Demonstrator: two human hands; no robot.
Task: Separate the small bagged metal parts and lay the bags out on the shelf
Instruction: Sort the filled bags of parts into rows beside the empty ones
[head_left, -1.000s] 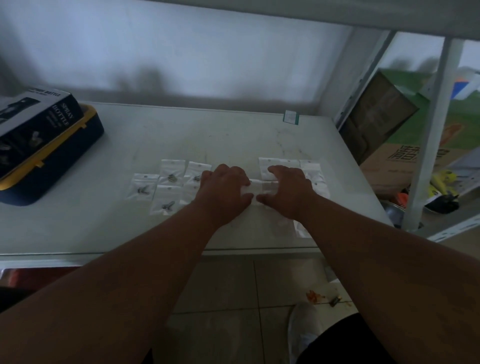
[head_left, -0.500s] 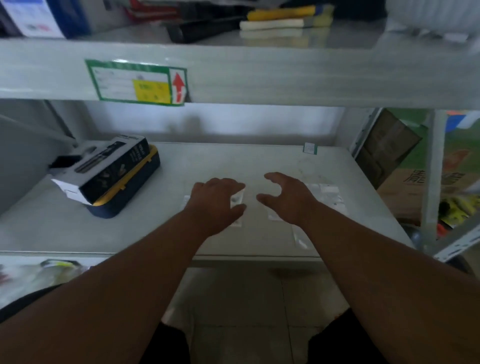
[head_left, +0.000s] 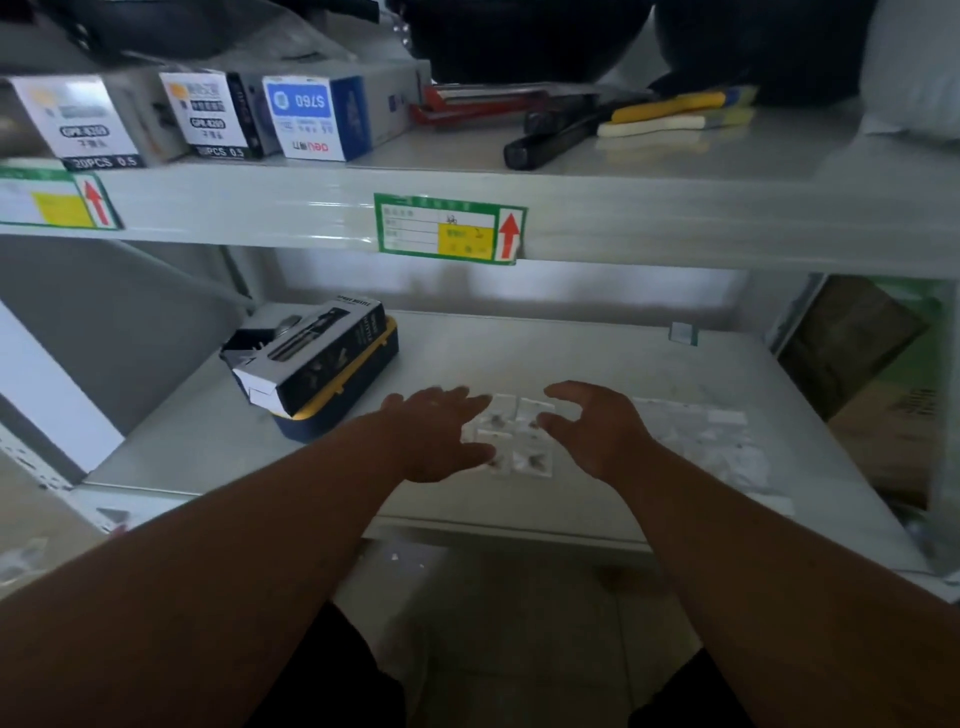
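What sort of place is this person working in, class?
Probably a stockroom or parts store: metal shelving with a green location label, boxed supplies stacked above, and small bagged parts spread on the lower shelf.

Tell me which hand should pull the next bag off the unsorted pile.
Probably the right hand: it hovers open beside the unsorted pile, while the left hand sits beyond the laid-out bags.

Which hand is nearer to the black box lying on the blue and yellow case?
Left. The left hand hovers just right of the black box and its blue and yellow case; the right hand is farther right, beyond the small bags.
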